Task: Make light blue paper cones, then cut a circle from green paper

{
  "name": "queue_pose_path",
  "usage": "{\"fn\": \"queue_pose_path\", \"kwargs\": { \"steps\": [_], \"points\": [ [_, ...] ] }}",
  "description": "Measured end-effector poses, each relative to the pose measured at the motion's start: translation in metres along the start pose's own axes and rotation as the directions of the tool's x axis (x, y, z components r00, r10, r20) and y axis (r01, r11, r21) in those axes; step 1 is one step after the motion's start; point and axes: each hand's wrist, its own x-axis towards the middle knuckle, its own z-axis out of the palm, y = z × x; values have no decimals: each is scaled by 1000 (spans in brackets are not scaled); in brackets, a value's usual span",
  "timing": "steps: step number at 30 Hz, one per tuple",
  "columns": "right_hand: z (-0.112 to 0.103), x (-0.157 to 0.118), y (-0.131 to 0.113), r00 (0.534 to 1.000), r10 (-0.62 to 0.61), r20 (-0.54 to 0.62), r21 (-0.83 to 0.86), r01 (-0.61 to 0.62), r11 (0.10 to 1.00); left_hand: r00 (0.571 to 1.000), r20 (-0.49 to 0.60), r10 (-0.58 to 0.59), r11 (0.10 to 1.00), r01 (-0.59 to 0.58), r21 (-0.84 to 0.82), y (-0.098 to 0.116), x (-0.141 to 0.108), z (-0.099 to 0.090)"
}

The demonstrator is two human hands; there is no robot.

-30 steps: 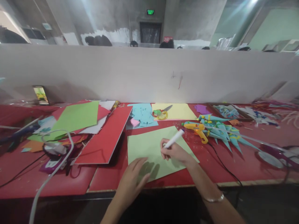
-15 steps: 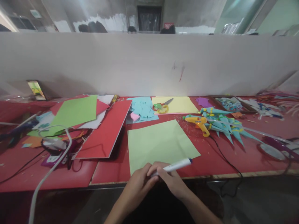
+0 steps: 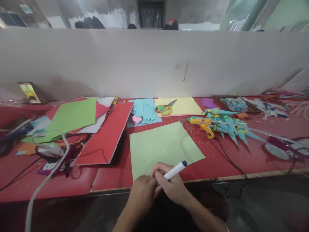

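My right hand (image 3: 170,185) is closed round a white marker (image 3: 175,170) with a dark blue end that points up and to the right. Against it rests my left hand (image 3: 144,190), its fingers curled at the marker's lower end. What the left fingers hold, if anything, is hidden. Both hands are at the near edge of a pale green paper sheet (image 3: 161,145), which lies flat on the red tabletop (image 3: 113,182). The hands cover part of the sheet's near edge.
On the left are a red board (image 3: 106,135), green paper (image 3: 74,114) and a white cable (image 3: 41,190). Behind the sheet lie scissors (image 3: 166,109) and blue scraps (image 3: 147,111). On the right, a yellow glue gun (image 3: 204,125) lies beside blue paper cones (image 3: 233,129). A white partition (image 3: 120,64) stands behind.
The marker has swung to a steeper angle, its dark blue end moving left and up. My hands have stayed together near the sheet's edge. The view has shifted slightly.
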Motion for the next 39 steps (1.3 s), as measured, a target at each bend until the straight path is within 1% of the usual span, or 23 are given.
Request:
{"fn": "queue_pose_path", "kwargs": {
  "steps": [2, 3, 7, 9, 11, 14, 16, 20, 24, 26, 27, 28, 29, 30, 32, 33, 34, 35, 36, 38, 39],
  "points": [
    [-3, 0, -2, 1000, 10, 26, 28, -11, 1000, 990, -114, 87, 991, -75, 108, -2, 0, 0],
    [-5, 0, -4, 999, 3, 32, 28, -4, 1000, 983, -141, 121, 985, -101, 142, -2, 0, -1],
    [-12, -2, -11, 999, -18, 37, 7, 18, 1000, 967, -178, 181, 973, -150, 173, 1, 6, -7],
    [-12, -3, -13, 998, 16, 64, 48, -19, 999, 968, -173, 184, 974, -157, 160, 4, 10, -9],
    [-11, -4, -14, 997, 41, 58, 88, -46, 995, 973, -139, 185, 977, -166, 137, 7, 13, -11],
    [-12, -5, -16, 1000, 25, 8, 114, -25, 993, 980, -82, 179, 981, -172, 92, 11, 14, -13],
    [-14, -6, -19, 1000, 14, 13, 107, -16, 994, 982, -69, 178, 982, -173, 69, 13, 13, -16],
    [-20, -12, -28, 998, 13, 64, 71, -18, 997, 978, -78, 193, 981, -191, 39, 19, 12, -22],
    [-19, -18, -40, 993, 18, 120, 84, -28, 996, 971, -119, 209, 978, -210, 5, 33, 17, -28],
    [-23, -21, -48, 989, 3, 147, 70, -13, 997, 965, -134, 227, 973, -230, -9, 35, 17, -31],
    [-28, -23, -53, 992, -58, 112, 76, 50, 996, 964, -136, 230, 973, -232, 2, 32, 15, -31],
    [-36, -26, -59, 988, -152, 42, 90, 147, 985, 966, -131, 223, 975, -221, 33, 27, 12, -32],
    [-46, -28, -65, 966, -250, -58, 90, 255, 963, 970, -123, 209, 977, -201, 70, 19, 6, -33],
    [-58, -31, -70, 866, -431, -255, 109, 468, 877, 982, -120, 149, 980, -131, 147, 9, 0, -33],
    [-81, -35, -77, 773, -481, -413, 96, 563, 821, 993, -119, -13, 961, 45, 274, -13, -13, -35],
    [-90, -34, -77, 713, -478, -513, 38, 576, 817, 992, -115, -56, 955, 87, 285, -23, -18, -35],
    [-96, -32, -75, 708, -439, -553, -10, 521, 853, 992, -108, -67, 958, 94, 271, -31, -21, -35],
    [-100, -27, -70, 724, -405, -558, -43, 463, 886, 992, -105, -71, 966, 94, 240, -36, -22, -34],
    [-101, -20, -62, 772, -362, -523, -53, 394, 918, 993, -93, -67, 978, 84, 192, -40, -21, -33],
    [-97, 0, -45, 821, -327, -468, -41, 349, 936, 996, -51, -78, 991, 83, 107, -43, -14, -28],
    [-94, 10, -36, 848, -309, -431, -73, 308, 948, 993, -34, -112, 990, 115, 76, -44, -9, -24]
  ]
}}
